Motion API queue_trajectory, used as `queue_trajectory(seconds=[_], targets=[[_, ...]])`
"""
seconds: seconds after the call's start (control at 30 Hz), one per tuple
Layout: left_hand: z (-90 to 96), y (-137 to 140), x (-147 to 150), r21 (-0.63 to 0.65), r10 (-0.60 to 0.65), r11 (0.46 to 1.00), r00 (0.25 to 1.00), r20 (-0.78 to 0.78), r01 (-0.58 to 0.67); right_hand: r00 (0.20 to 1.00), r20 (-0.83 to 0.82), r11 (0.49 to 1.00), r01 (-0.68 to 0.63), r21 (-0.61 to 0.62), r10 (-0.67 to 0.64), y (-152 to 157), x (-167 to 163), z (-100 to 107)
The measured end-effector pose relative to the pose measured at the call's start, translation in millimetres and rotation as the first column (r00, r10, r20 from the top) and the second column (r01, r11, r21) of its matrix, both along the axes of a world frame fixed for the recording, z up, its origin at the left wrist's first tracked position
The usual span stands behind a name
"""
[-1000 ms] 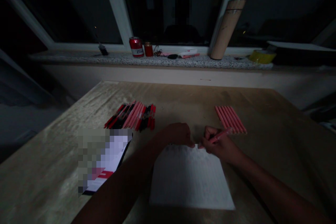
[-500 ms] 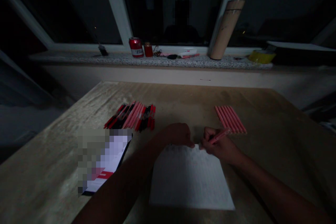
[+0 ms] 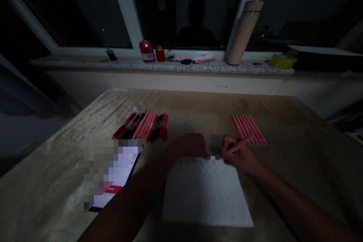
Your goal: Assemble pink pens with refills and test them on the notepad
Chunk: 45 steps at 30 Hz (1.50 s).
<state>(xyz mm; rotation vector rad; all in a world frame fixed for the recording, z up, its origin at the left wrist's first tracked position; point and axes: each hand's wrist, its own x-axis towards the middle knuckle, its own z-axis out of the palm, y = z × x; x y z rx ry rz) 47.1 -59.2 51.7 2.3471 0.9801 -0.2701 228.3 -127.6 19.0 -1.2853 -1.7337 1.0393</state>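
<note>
1. Desk (image 3: 198,113): one unit. It carries the sheet, the phone, two rows of pens and both hands.
2. Sill (image 3: 181,66): one unit, beyond the desk. It bears one tube (image 3: 245,34), one can (image 3: 147,52) and one jar (image 3: 160,54), among smaller items.
3. Sheet (image 3: 207,193): one visible, flat on the desk in front of the person; layers beneath, if any, cannot be told. It should be light, flexible and easily creased. Take hold at an edge or corner.
4. Phone (image 3: 124,172): one, lying left of the sheet, screen lit and partly blurred.
5. Mixed row (image 3: 141,124): red, black and pink pens, overlapping at upper left; too dim for an exact count.
6. Pink row (image 3: 248,128): about six pens, side by side, beyond the right hand.
7. Left hand (image 3: 194,145): one, at the sheet's top edge. The fingers are curled under; their closure and any grip cannot be told.
8. Right hand (image 3: 237,159): one, at the sheet's top right. The fingers are closed around one pen.
9. Pen (image 3: 240,145): one held, tilted, lower end near the sheet's top edge. It should be light, stiff and rather smooth; grip the barrel just above the tip.
</note>
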Motion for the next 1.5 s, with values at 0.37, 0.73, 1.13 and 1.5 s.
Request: queue_trajectory(seconds=[0.37,0.73,1.13,1.5], targets=[[-5.2,2,-2,0.005,-0.011,1.0,1.0,0.014,0.011,1.0,-0.014,0.997,-0.023,-0.07,0.022,-1,1,2],[-2.5,1,-4,-0.106,-0.003,0.994,0.992,0.123,0.017,0.987,-0.1,0.992,0.124,-0.013,-0.124,2,1,-6],[-9.2,8,-12,-0.304,0.084,0.952,0.92,0.382,0.04,0.817,-0.505,0.958,0.197,-0.207,-0.277,8,-4,-6],[-12.5,15,-18,-0.314,0.064,0.947,0.926,0.371,0.061,0.504,-0.824,0.947,-0.035,-0.318,-0.258,16,3,-1]])
